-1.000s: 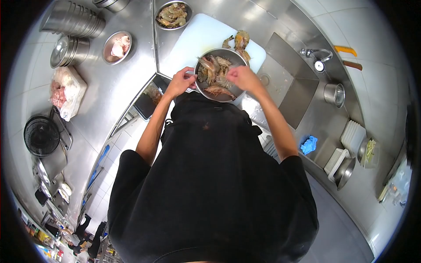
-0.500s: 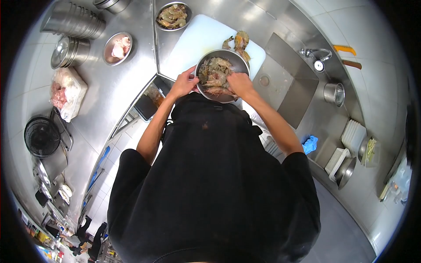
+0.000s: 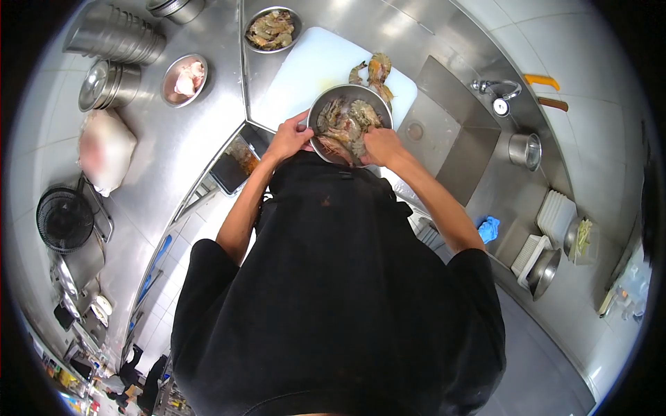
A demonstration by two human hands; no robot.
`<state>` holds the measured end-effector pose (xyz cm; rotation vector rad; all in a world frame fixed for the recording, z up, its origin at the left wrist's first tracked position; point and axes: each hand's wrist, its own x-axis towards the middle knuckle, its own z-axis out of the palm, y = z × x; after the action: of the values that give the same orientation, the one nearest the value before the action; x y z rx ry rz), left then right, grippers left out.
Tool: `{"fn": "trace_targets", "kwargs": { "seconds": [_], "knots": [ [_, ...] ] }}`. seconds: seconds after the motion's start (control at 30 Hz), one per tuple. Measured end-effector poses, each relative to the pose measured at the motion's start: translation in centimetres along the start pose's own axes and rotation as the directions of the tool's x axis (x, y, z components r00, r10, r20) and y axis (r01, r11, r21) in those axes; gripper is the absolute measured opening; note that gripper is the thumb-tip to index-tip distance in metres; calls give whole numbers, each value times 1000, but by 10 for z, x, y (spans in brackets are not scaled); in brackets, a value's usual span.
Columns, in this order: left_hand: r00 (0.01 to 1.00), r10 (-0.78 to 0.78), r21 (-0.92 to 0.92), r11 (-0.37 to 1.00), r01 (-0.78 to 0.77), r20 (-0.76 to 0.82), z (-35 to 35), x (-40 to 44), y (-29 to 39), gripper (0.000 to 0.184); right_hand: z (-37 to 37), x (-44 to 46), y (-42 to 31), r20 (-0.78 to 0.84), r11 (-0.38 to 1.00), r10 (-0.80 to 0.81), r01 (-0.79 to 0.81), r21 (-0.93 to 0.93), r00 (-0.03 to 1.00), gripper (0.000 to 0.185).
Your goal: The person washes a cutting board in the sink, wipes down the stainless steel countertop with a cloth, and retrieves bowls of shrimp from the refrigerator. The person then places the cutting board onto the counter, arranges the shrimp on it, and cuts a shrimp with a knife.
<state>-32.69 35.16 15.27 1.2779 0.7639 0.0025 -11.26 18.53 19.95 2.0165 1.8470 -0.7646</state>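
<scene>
A steel bowl (image 3: 385,109) with several shrimp (image 3: 340,123) in it overlaps the near edge of a white cutting board (image 3: 316,59). My left hand (image 3: 287,139) grips the bowl's left rim, thumb and fingers on either side. Inside the bowl's right part is my right hand (image 3: 381,146), fingers curled against the shrimp; what they hold, if anything, is hidden. More shrimp (image 3: 379,69) lie on the board just beyond the bowl. Behind the board's left corner stands a second bowl of shrimp (image 3: 271,30).
A sink (image 3: 430,132) with a tap (image 3: 496,90) is on the right, beside a blue cloth (image 3: 488,229). Left are a bowl of pale meat (image 3: 185,80), stacked steel pots (image 3: 114,33) and a black strainer (image 3: 64,220). Other people (image 3: 142,381) are far off, lower left.
My right hand has gone from above the shrimp down into the bowl's lower right side. The shrimp in the bowl have shifted. My left hand stays on the rim.
</scene>
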Motion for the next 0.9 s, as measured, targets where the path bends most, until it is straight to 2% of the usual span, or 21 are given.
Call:
{"fn": "trace_targets", "kwargs": {
  "seconds": [0.03, 0.13, 0.23, 0.33, 0.43, 0.53, 0.63, 0.73, 0.83, 0.9],
  "knots": [
    [1000, 2, 4, 1000, -2, 2, 0, 1, -1, 60, 2, -2, 0, -39, 1000, 1, -1, -8, 999, 50],
    [1000, -6, -1, 1000, 6, 6, 0, 0, -2, 61, -3, 0, -2, 105, 999, 28, -30, 23, 994, 52],
    [1000, -11, 5, 1000, 11, 1, 0, -1, 0, 61, -10, 0, -2, 176, 999, -6, 0, 38, 984, 49],
    [1000, -11, -16, 1000, 11, -1, 0, -2, -2, 62, -22, -18, 0, 104, 992, -109, 102, 76, 989, 46],
    [1000, -13, -26, 1000, 13, -18, 0, -2, -2, 62, -27, -29, 3, 110, 984, -180, 180, 9, 977, 37],
    [999, -20, -43, 999, 19, -25, 1, -4, 1, 62, -9, -31, 22, -170, 925, -366, 378, 42, 915, 30],
    [1000, -21, -49, 999, 20, -15, 0, -4, 0, 63, -36, -42, 26, -233, 906, -311, 362, 221, 921, 23],
    [1000, -18, -59, 998, 17, -9, 0, -3, -5, 62, -46, -41, 39, -379, 870, -275, 397, 294, 884, 22],
    [1000, -25, -31, 999, 25, 4, -1, -4, 0, 60, -61, -41, 47, -438, 786, -103, 343, 514, 893, 25],
    [999, -31, -24, 999, 31, 10, -1, -5, 0, 60, -77, -43, 57, -419, 714, 46, 264, 649, 907, 29]
  ]
}}
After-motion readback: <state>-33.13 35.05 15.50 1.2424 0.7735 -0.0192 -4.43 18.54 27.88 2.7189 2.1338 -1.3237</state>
